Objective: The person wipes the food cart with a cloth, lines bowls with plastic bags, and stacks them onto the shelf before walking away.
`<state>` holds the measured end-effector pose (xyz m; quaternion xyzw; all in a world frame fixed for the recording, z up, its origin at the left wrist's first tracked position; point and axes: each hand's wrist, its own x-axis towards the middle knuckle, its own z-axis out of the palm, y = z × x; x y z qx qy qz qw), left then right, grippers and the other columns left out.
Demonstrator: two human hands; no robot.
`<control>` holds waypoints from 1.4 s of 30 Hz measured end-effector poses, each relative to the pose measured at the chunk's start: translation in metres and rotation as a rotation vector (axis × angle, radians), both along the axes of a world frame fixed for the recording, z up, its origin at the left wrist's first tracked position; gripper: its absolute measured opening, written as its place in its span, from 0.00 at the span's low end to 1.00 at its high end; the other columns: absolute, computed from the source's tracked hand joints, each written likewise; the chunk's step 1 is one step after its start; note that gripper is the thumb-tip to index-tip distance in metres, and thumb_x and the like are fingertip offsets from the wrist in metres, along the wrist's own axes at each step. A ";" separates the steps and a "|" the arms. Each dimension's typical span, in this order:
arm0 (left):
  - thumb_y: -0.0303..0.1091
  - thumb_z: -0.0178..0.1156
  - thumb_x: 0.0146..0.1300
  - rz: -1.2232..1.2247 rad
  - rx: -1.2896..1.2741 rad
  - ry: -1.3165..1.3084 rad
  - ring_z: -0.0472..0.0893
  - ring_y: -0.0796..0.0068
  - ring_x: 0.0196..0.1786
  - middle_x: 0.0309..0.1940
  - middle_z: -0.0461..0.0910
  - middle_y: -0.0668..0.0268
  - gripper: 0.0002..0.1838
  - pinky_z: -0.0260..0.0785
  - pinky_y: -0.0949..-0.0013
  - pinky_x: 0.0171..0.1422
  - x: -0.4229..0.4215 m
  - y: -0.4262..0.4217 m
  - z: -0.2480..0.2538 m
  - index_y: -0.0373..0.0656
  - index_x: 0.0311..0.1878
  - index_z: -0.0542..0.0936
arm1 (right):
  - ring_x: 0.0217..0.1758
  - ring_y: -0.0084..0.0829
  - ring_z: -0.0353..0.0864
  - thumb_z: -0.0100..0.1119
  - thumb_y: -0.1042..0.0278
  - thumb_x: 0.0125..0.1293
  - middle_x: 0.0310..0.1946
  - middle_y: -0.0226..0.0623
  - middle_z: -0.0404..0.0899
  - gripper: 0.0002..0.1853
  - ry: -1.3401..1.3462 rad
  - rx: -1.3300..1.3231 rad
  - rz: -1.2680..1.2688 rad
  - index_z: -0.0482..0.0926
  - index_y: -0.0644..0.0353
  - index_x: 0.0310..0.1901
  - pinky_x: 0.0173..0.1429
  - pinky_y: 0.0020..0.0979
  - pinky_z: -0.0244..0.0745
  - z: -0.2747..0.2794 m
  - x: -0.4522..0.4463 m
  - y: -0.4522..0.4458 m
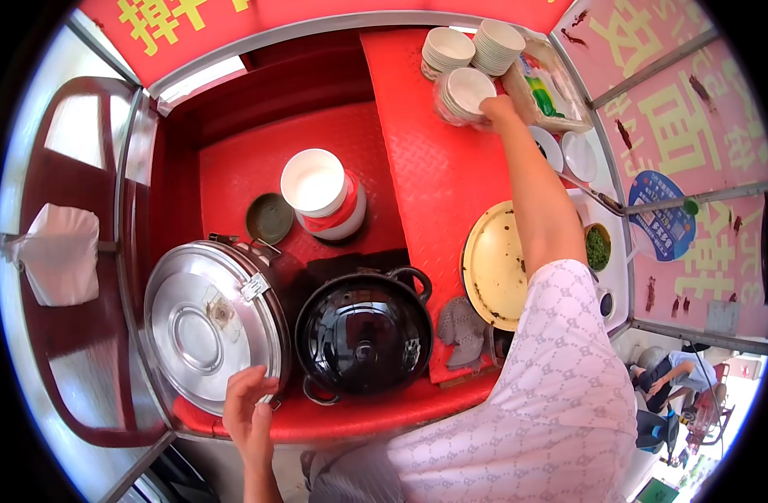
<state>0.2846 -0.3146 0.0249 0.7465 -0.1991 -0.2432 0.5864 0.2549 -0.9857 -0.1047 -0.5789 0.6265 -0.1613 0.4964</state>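
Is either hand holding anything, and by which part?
The right hand touches the plastic-wrapped bowl stack at its right side; whether it grips can't be told. The left hand holds nothing visible.

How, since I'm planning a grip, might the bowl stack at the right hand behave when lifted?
Probably light for its size: the bowls look thin and disposable. The clear plastic around them may slip under the right hand. Being nested, they likely move together.
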 end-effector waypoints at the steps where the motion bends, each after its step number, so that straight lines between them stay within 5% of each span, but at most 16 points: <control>1: 0.44 0.62 0.70 -0.027 -0.038 0.009 0.82 0.64 0.53 0.59 0.74 0.52 0.26 0.75 0.64 0.59 0.002 -0.005 0.000 0.32 0.60 0.75 | 0.40 0.41 0.89 0.49 0.69 0.67 0.43 0.51 0.86 0.20 0.001 -0.004 0.009 0.76 0.60 0.59 0.32 0.34 0.83 0.000 -0.005 -0.002; 3: 0.42 0.61 0.70 -0.090 -0.116 0.033 0.82 0.65 0.54 0.59 0.74 0.53 0.24 0.75 0.65 0.59 0.007 -0.017 0.002 0.31 0.60 0.75 | 0.39 0.40 0.89 0.48 0.69 0.71 0.43 0.41 0.87 0.17 -0.449 0.224 0.099 0.77 0.55 0.59 0.33 0.31 0.84 0.012 -0.016 -0.002; 7: 0.38 0.58 0.72 -0.165 -0.303 0.194 0.82 0.64 0.56 0.60 0.76 0.54 0.22 0.77 0.63 0.58 0.027 -0.064 -0.002 0.31 0.61 0.75 | 0.45 0.39 0.88 0.51 0.63 0.73 0.50 0.35 0.85 0.18 -0.871 0.105 0.259 0.74 0.52 0.63 0.33 0.30 0.84 0.068 -0.041 0.053; 12: 0.38 0.60 0.71 -0.242 -0.475 0.465 0.79 0.57 0.63 0.66 0.72 0.49 0.31 0.76 0.57 0.63 0.035 -0.155 0.010 0.35 0.72 0.66 | 0.67 0.42 0.77 0.52 0.41 0.73 0.66 0.40 0.75 0.33 -1.476 0.083 0.327 0.65 0.49 0.73 0.61 0.41 0.82 0.078 -0.092 0.134; 16: 0.36 0.65 0.67 -0.436 -0.571 0.611 0.74 0.59 0.68 0.72 0.63 0.50 0.40 0.72 0.55 0.68 0.014 -0.201 0.030 0.38 0.77 0.57 | 0.67 0.42 0.76 0.49 0.38 0.73 0.67 0.43 0.74 0.34 -1.418 0.485 0.535 0.68 0.56 0.70 0.64 0.43 0.80 0.139 -0.103 0.248; 17: 0.36 0.66 0.66 -0.453 -0.577 0.658 0.75 0.63 0.66 0.70 0.67 0.52 0.41 0.73 0.57 0.67 0.010 -0.205 0.034 0.38 0.77 0.57 | 0.67 0.42 0.76 0.49 0.37 0.74 0.67 0.44 0.73 0.35 -1.396 0.622 0.592 0.69 0.58 0.69 0.64 0.44 0.80 0.153 -0.102 0.272; 20: 0.32 0.67 0.66 -0.380 -0.481 0.680 0.83 0.73 0.47 0.49 0.83 0.58 0.19 0.78 0.68 0.54 0.003 -0.204 0.027 0.34 0.56 0.77 | 0.64 0.41 0.79 0.50 0.41 0.74 0.64 0.44 0.76 0.32 -1.371 0.739 0.616 0.70 0.59 0.68 0.65 0.43 0.81 0.144 -0.103 0.284; 23: 0.30 0.65 0.68 -0.147 -0.478 0.539 0.85 0.76 0.42 0.38 0.85 0.63 0.09 0.79 0.70 0.53 0.004 -0.192 0.024 0.35 0.45 0.81 | 0.59 0.39 0.83 0.54 0.49 0.74 0.60 0.42 0.79 0.28 -1.317 0.823 0.494 0.70 0.59 0.67 0.65 0.42 0.82 0.105 -0.111 0.267; 25: 0.26 0.60 0.70 -0.078 -0.651 0.540 0.85 0.73 0.44 0.39 0.85 0.60 0.05 0.79 0.68 0.54 0.010 -0.184 0.023 0.34 0.45 0.79 | 0.58 0.38 0.83 0.55 0.51 0.74 0.59 0.42 0.80 0.27 -1.262 0.926 0.407 0.70 0.60 0.66 0.64 0.41 0.82 0.094 -0.111 0.266; 28: 0.22 0.57 0.71 -0.074 -0.804 0.535 0.85 0.71 0.45 0.42 0.84 0.59 0.02 0.79 0.66 0.56 0.011 -0.178 0.019 0.35 0.44 0.77 | 0.61 0.38 0.81 0.47 0.44 0.77 0.62 0.45 0.78 0.30 -1.189 0.583 0.342 0.69 0.61 0.67 0.64 0.42 0.80 0.087 -0.100 0.282; 34: 0.20 0.54 0.69 -0.259 -0.793 0.625 0.82 0.73 0.48 0.44 0.82 0.62 0.09 0.74 0.67 0.57 0.012 -0.168 0.017 0.35 0.51 0.75 | 0.64 0.41 0.80 0.41 0.36 0.77 0.63 0.47 0.77 0.36 -0.984 0.742 0.455 0.68 0.62 0.69 0.66 0.44 0.78 0.125 -0.082 0.299; 35: 0.22 0.54 0.68 -0.366 -0.828 0.742 0.81 0.74 0.51 0.46 0.81 0.62 0.13 0.72 0.68 0.58 0.017 -0.165 0.018 0.35 0.55 0.75 | 0.66 0.40 0.77 0.40 0.37 0.78 0.66 0.46 0.75 0.36 -1.129 0.842 0.618 0.67 0.62 0.70 0.68 0.43 0.76 0.134 -0.078 0.299; 38: 0.30 0.62 0.65 -0.337 -0.661 0.590 0.80 0.71 0.56 0.49 0.80 0.60 0.20 0.72 0.62 0.63 0.012 -0.164 0.023 0.35 0.58 0.73 | 0.68 0.38 0.75 0.32 0.35 0.78 0.68 0.45 0.72 0.38 -1.184 0.760 0.765 0.65 0.63 0.72 0.70 0.41 0.73 0.134 -0.079 0.300; 42: 0.26 0.62 0.67 -0.360 -0.450 0.513 0.83 0.72 0.52 0.48 0.83 0.61 0.13 0.76 0.64 0.61 0.018 -0.165 0.012 0.37 0.53 0.75 | 0.68 0.38 0.75 0.33 0.35 0.78 0.67 0.44 0.73 0.38 -1.127 0.894 0.727 0.65 0.63 0.72 0.71 0.39 0.72 0.138 -0.081 0.293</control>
